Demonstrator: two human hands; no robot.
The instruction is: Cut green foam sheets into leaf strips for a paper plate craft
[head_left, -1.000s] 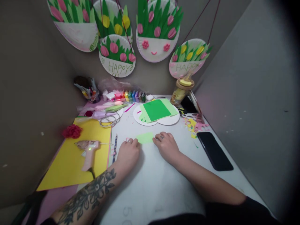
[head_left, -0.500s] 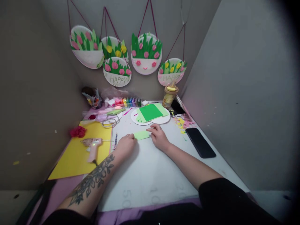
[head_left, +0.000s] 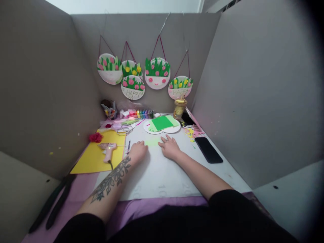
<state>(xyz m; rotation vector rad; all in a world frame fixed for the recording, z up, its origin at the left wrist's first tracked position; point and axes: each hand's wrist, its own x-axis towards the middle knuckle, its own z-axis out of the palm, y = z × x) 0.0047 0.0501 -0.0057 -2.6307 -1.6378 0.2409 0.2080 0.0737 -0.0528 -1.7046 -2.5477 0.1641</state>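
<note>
Pale green paper, a small strip (head_left: 152, 141), is lying flat on the white-covered table (head_left: 162, 172), between the two hands, which are staying apart. The left hand (head_left: 139, 152) is resting palm down with fingers curled at the strip's left end; whether it is pinching the paper cannot be told. The right hand (head_left: 169, 147) is spreading its fingers by the right end, its forearm slanting in from the near right corner. The tattooed left forearm (head_left: 111, 184) is reaching in over the near left part. Open white room is stretching between the forearms to the near edge, and more is lying between the right hand and the black phone (head_left: 208, 150) near the right edge. Toward the far edge, white plates (head_left: 174, 130) are carrying a darker green sheet (head_left: 162, 123). Along the left edge, a pink glue gun (head_left: 108, 153) is lying on a yellow sheet (head_left: 87, 160). Faint numerals, "10" and "20", are showing near the near edge; "HAPPY" is showing on a hanging plate (head_left: 133, 93).
</note>
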